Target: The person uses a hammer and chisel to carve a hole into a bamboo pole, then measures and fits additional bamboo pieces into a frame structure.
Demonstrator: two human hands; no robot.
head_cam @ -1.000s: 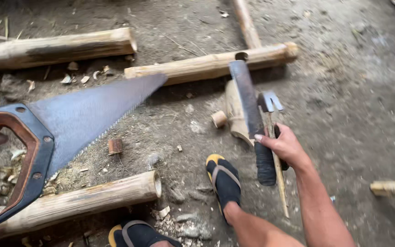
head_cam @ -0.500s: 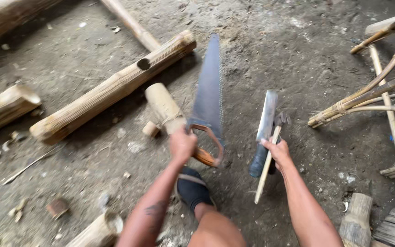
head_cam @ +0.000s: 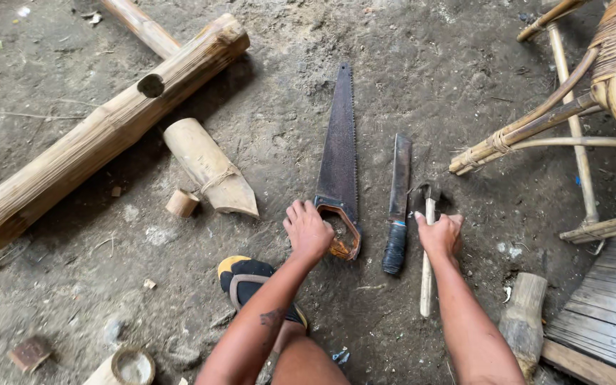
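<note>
A rusty hand saw [head_cam: 340, 142] lies flat on the dirt floor, its tip pointing away from me. My left hand [head_cam: 308, 232] rests on its orange handle with the fingers curled over the grip. To the right, a machete [head_cam: 399, 178] with a black wrapped handle lies parallel to the saw, with no hand on it. Just right of the machete lies a hammer [head_cam: 428, 285] with a pale wooden handle. My right hand [head_cam: 440, 235] is closed around that handle near the dark head.
A long bamboo log [head_cam: 108, 128] with a round hole lies at the left, with a short cut bamboo piece [head_cam: 208, 167] and a small offcut [head_cam: 182, 203] beside it. A rattan chair frame [head_cam: 572, 121] stands at the right above wooden planks [head_cam: 607, 314]. My sandalled foot [head_cam: 251, 281] is below the saw.
The saw and machete, held off the ground before, now lie flat side by side. My right hand has let go of the machete and keeps the hammer handle.
</note>
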